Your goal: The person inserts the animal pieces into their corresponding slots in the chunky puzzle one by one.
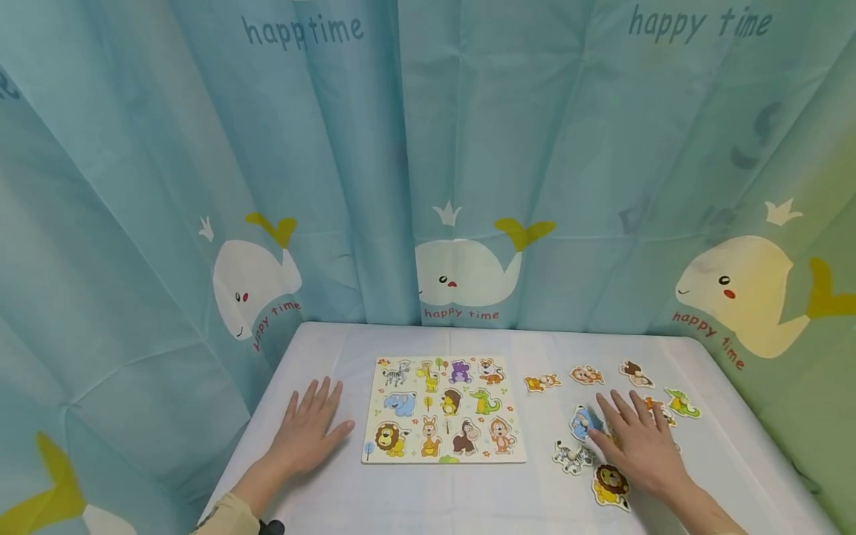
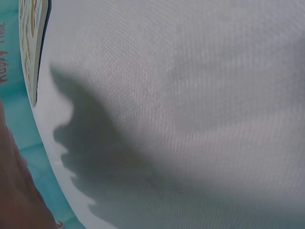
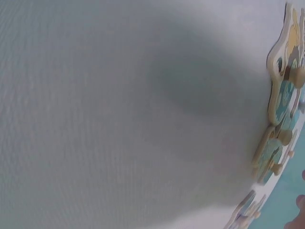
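A pale puzzle board [image 1: 438,464] with rows of animal pictures lies flat on the white table. To its left, my left hand [image 1: 309,429] hovers with fingers straight and thumb spread toward the board, holding nothing; its shadow falls on the cloth in the left wrist view. On the right, my right hand [image 1: 640,446] is spread over loose animal puzzle pieces, its thumb beside the elephant piece [image 1: 583,422]. Nearby lie the zebra piece [image 1: 570,458] and the lion piece [image 1: 611,484]. My hand partly hides the tiger piece [image 1: 662,413] and others.
Beyond the right hand lie a crocodile piece [image 1: 682,403], a brown gorilla piece [image 1: 635,374], a monkey piece [image 1: 586,374] and a kangaroo piece [image 1: 542,383]. Small wooden knobs [image 3: 284,137] stand up from pieces. A blue whale-print curtain [image 1: 361,186] hangs behind the table [image 1: 401,505].
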Demonstrator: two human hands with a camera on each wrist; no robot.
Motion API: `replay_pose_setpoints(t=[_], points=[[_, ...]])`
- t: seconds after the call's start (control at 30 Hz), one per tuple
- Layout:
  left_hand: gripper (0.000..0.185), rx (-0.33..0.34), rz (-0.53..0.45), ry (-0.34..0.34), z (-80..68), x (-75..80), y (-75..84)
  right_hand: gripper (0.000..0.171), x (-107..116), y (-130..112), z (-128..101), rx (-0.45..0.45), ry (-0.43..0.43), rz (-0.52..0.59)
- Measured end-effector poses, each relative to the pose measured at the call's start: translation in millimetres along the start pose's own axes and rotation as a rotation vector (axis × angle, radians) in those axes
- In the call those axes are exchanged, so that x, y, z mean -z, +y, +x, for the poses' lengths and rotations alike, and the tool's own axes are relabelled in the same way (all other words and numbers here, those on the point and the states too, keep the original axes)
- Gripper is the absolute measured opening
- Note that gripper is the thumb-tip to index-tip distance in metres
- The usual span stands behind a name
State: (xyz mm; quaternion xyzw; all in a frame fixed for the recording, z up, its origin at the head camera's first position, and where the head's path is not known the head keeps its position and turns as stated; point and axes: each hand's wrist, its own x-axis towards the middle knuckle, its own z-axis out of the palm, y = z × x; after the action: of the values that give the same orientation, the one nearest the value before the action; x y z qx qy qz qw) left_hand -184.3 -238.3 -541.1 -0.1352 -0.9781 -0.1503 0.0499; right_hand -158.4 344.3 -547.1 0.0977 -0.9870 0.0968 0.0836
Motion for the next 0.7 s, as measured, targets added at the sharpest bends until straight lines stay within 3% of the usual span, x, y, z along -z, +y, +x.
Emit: replay_pose_setpoints(t=[0.23, 0.47, 0.7], points=[[0.079, -0.033, -0.061, -0.044, -2.4, -2.4, 4.4, 0.075, 0, -8, 0, 0.024, -0.006, 0.002], [0.083, -0.035, -0.048, -0.130, -2.0, -5.0, 10.9, 0.072, -6, -14, -3, 0.058, 0.028, 0.006], [0.090, -0.042, -0.043, -0.154, -5.4, -7.4, 21.3, 0.070, -7, -22, -4, 0.092, 0.069, -0.005]])
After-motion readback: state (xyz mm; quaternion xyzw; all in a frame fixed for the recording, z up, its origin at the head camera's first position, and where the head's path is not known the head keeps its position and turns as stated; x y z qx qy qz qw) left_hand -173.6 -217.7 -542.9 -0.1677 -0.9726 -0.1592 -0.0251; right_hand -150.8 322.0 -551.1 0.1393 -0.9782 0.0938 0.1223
